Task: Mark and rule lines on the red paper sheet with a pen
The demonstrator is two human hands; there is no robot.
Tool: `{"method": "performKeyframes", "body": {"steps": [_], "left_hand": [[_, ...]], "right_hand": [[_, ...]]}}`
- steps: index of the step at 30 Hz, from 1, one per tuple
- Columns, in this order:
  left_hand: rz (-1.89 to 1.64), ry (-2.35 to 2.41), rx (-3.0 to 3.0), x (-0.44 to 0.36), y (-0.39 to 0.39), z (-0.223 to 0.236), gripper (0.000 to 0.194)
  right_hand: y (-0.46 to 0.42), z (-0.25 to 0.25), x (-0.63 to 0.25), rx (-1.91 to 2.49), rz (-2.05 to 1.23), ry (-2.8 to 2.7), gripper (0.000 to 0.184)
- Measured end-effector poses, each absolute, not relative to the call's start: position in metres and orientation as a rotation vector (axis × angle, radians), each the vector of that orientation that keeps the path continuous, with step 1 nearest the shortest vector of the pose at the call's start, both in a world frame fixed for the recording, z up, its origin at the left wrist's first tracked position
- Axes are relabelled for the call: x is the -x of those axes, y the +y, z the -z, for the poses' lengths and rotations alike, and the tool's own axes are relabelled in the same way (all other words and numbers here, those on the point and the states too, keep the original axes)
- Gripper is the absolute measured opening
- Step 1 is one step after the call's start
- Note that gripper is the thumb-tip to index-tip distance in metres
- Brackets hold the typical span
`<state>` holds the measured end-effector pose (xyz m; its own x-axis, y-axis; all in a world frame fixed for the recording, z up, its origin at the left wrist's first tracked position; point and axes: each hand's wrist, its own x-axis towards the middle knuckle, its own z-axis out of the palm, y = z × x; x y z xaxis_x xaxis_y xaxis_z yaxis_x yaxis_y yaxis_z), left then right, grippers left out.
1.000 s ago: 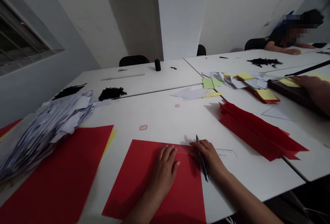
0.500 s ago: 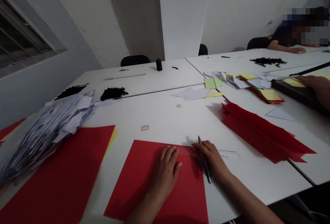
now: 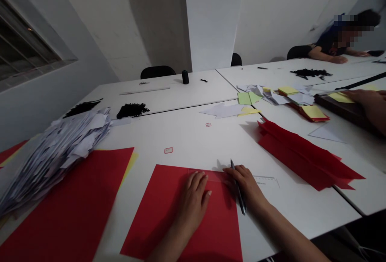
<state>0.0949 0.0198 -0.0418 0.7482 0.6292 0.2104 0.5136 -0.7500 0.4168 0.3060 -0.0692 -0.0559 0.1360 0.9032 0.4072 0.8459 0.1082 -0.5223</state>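
Red paper point(image 3: 157, 205) lies flat on the near worktop point(image 3: 150, 133), where the left hand point(image 3: 193, 203), grip open, should press the clear ruler point(image 3: 216, 176) firmly so it cannot slip, while the right hand point(image 3: 247, 185) has its grip closed around a pen point(image 3: 241, 203).

So the red sheet point(image 3: 157, 205) is lying flat, looks unfolded, with the bottom edge running out of view around 6 o'clock. The see-through ruler point(image 3: 267, 180) lies over its 12 to 1 o'clock edge and pokes out past it toward 3 o'clock, marks showing out there. The pen's point(image 3: 240, 201) slim and dark, slanted roughly 11 to 5 o'clock by the sheet's right edge.
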Motion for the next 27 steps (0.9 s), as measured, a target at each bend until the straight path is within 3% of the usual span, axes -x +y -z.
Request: {"method": "performKeyframes", "body": {"steps": [19,27], "left_hand": [[-0.471,0.884,-2.634,-0.095,0.020,0.042,0.038],[-0.449,0.886,-2.635,-0.098,0.016,0.040,0.039]], "right_hand": [[-0.070,0.058,-0.306,1.744,-0.143,-1.684,0.029],[-0.057,0.037,-0.323,1.596,-0.502,-1.577,0.034]]}}
